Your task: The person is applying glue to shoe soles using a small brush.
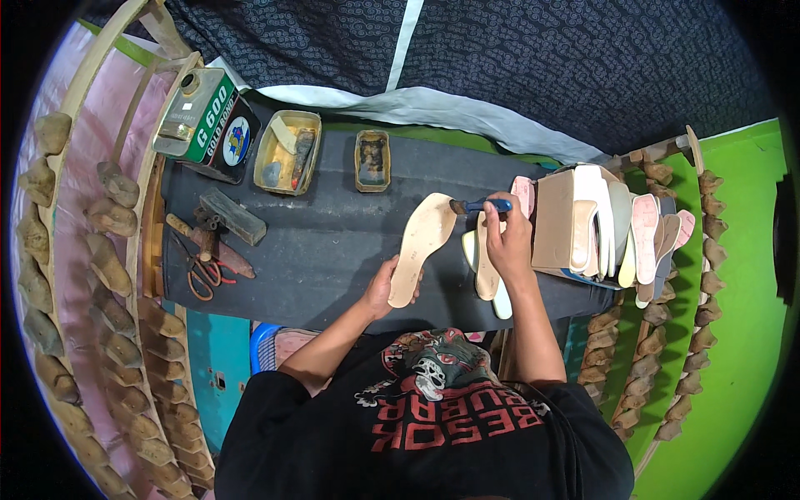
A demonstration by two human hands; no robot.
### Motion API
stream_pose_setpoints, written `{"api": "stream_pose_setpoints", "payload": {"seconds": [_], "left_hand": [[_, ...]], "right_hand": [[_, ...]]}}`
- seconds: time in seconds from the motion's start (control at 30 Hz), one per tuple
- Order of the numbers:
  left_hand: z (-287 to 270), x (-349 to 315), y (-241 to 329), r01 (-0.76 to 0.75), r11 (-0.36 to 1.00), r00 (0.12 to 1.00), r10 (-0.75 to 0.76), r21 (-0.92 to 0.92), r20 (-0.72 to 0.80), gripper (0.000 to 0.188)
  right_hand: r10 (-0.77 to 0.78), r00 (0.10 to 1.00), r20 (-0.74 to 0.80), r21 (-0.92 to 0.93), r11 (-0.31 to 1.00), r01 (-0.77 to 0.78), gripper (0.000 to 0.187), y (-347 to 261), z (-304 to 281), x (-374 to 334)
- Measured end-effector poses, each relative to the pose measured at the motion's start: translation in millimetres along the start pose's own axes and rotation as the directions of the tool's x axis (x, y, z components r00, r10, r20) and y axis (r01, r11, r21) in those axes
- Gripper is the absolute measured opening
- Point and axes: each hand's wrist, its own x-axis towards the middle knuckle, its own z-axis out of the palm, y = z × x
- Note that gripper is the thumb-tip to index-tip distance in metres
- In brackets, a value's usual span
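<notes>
My left hand (384,287) is closed around the heel end of a tan insole (422,240), held tilted above the dark table. In my right hand (509,240) is a small brush (478,205) with a blue handle. Its bristle end meets the right edge of the insole's wide forepart. Below my right hand more insoles lie on the table, a tan one (486,279) and a whitish one (502,302) partly under it. Farther off stands a small yellowish tub (360,160) with dark residue inside.
At the far left are a metal can (204,129) and a larger tub (265,158) holding tools. Nearer lie a grey block (233,215), a hammer (207,242) and scissors (200,279). A cardboard box (553,221) of soles stands right. Racks of shoe lasts (107,262) flank the table.
</notes>
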Motion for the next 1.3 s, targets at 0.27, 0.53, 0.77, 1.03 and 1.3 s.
{"api": "stream_pose_setpoints", "payload": {"seconds": [0.27,0.53,0.77,1.03,1.3], "left_hand": [[-6.9,5.1,-0.6,-0.047,0.998,0.999,0.048,-0.031,0.018,0.053],[-0.8,7.0,0.1,-0.023,0.999,1.000,0.024,-0.029,0.020,0.054],[13.6,5.1,-4.1,-0.062,0.997,0.998,0.062,-0.042,0.015,0.053],[27.8,3.2,-19.8,-0.061,0.997,0.998,0.060,-0.038,-0.031,0.055],[41.5,9.3,-28.9,-0.107,0.994,0.984,0.107,0.011,-0.145,0.057]], "right_hand": [[-0.003,1.000,-0.005,-0.005,1.000,0.003,0.014,-5.8,4.7,-10.0],[-0.074,0.997,0.003,-0.056,0.996,0.075,0.017,-18.2,6.4,-18.9],[-0.023,1.000,-0.017,0.057,0.998,0.024,0.016,-1.8,-3.4,-11.8],[-0.044,0.977,0.211,0.085,0.996,0.026,0.022,9.8,-19.7,-0.7],[-0.142,0.956,0.257,0.178,0.979,0.098,0.019,20.5,-42.1,-16.1]]}}
